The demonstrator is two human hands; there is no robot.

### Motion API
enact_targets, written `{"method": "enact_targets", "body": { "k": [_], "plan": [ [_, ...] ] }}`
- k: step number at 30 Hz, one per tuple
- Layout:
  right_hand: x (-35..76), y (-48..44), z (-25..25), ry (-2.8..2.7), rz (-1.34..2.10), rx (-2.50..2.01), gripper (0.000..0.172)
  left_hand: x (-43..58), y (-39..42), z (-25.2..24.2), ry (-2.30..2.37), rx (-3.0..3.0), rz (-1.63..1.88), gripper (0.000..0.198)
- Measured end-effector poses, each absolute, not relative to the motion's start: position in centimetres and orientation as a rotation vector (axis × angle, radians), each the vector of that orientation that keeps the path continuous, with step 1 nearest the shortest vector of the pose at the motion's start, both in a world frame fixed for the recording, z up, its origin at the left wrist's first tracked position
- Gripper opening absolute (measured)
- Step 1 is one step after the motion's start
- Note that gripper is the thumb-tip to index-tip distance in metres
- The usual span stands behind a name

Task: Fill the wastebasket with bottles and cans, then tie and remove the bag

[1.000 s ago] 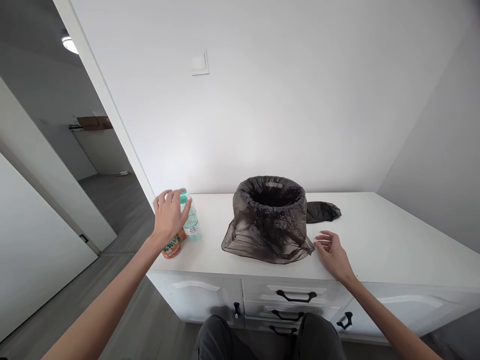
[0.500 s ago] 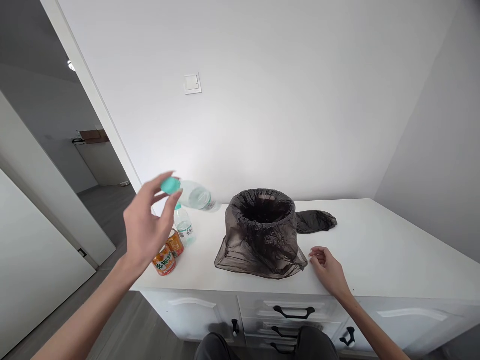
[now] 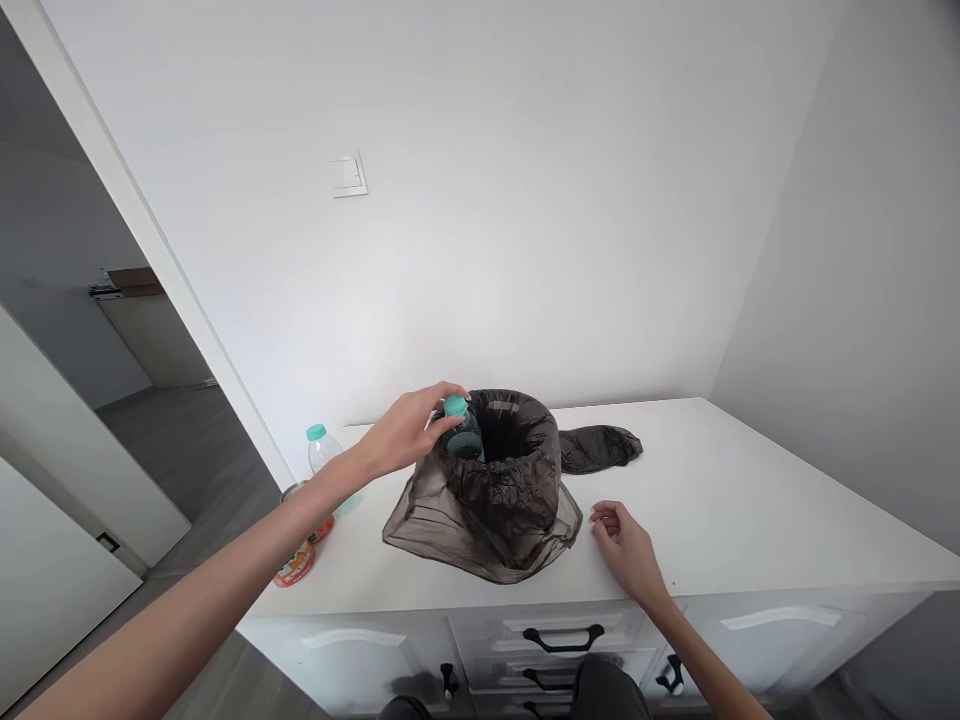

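Observation:
My left hand (image 3: 409,425) pinches the green cap of a clear plastic bottle (image 3: 465,437), whose body dips into the mouth of a bin lined with a black plastic bag (image 3: 517,495). The bag's loose edge spreads over the white countertop around the bin. My right hand (image 3: 626,550) rests on the counter just right of the bag, fingers curled; whether anything is in them I cannot make out. A second clear bottle with a green cap (image 3: 317,445) stands at the left, beside orange cans (image 3: 296,565) partly hidden by my left forearm.
Behind the bin, to the right, lies a folded black plastic bag (image 3: 600,448). The white countertop (image 3: 720,500) meets a wall with a light switch (image 3: 349,174). Drawers with black handles (image 3: 564,638) sit below, and an open doorway is at the left.
My left hand has carried the bottle rightward and down from above the cans into the bin's mouth. My right hand stays beside the bag. The camera view has shifted a little.

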State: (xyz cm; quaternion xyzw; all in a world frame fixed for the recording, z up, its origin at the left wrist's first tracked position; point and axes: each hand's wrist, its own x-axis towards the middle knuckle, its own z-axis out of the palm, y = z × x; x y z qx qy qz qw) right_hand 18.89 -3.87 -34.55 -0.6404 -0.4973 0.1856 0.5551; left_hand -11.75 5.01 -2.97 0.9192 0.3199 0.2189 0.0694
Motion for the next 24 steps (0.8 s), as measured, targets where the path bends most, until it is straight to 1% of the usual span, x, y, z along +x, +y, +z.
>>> {"method": "enact_targets", "body": {
  "k": [6,10,12,14,15,18,20,22,24],
  "plan": [
    [18.9,-3.8,-34.3,-1.181,0.437,-1.517,0.021,-11.3,6.0,-3.8,0.973,2.803,0.413,0.033],
    [19.0,-3.7,-34.5,-1.199,0.447,-1.536,0.021,-11.0,6.5,-3.8,0.981,2.753,0.328,0.034],
    [19.0,-3.8,-34.5,-1.201,0.448,-1.539,0.021,-11.0,6.5,-3.7,0.984,2.731,0.311,0.039],
    [19.0,-3.8,-34.5,-1.199,0.445,-1.536,0.021,-11.3,6.1,-4.0,0.984,2.713,0.358,0.052],
    [19.0,-3.9,-34.5,-1.198,0.445,-1.535,0.021,-11.5,5.9,-4.5,0.982,2.694,0.410,0.063],
    [19.0,-4.0,-34.4,-1.186,0.471,-1.540,0.021,-12.4,4.9,-7.1,0.962,2.605,0.601,0.109],
    [19.1,-3.8,-33.9,-1.163,0.531,-1.528,0.022,-12.9,4.1,-9.7,0.981,2.528,0.764,0.131],
    [19.1,-3.6,-32.6,-1.127,0.587,-1.490,0.027,-13.3,3.4,-12.6,1.020,2.414,0.918,0.140],
    [18.8,-3.7,-30.0,-1.094,0.572,-1.439,0.034,-13.7,2.7,-15.2,1.003,2.286,0.926,0.141]
  ]
}}
